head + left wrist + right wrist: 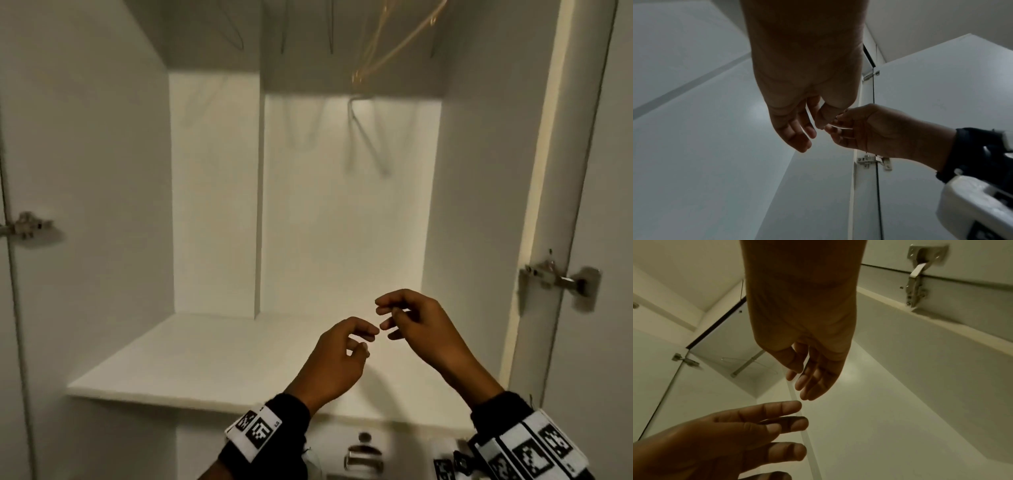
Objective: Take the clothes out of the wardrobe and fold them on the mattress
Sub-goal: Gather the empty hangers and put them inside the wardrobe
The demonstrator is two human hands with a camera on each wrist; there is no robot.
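The white wardrobe stands open and fills the head view, its back panel lit warm and its side walls in shadow. A vertical divider splits the back into a narrow left bay and a wider right one. Below them a white shelf runs across, bare where it shows. The right door is swung out on a metal hinge, and a matching hinge sits on the left side. At the top hang bare wire hangers: a gold-coloured hanger tilted on the right, and grey hangers to its left, all casting soft shadows on the back panel. No clothes show in any of the views, so where they lie cannot be told. Under the shelf a metal handle is partly in view. Above the shelf's right half the left hand and right hand hover with fingertips near each other, fingers loosely curled and holding nothing, each wrist in a dark band with black-and-white markers.
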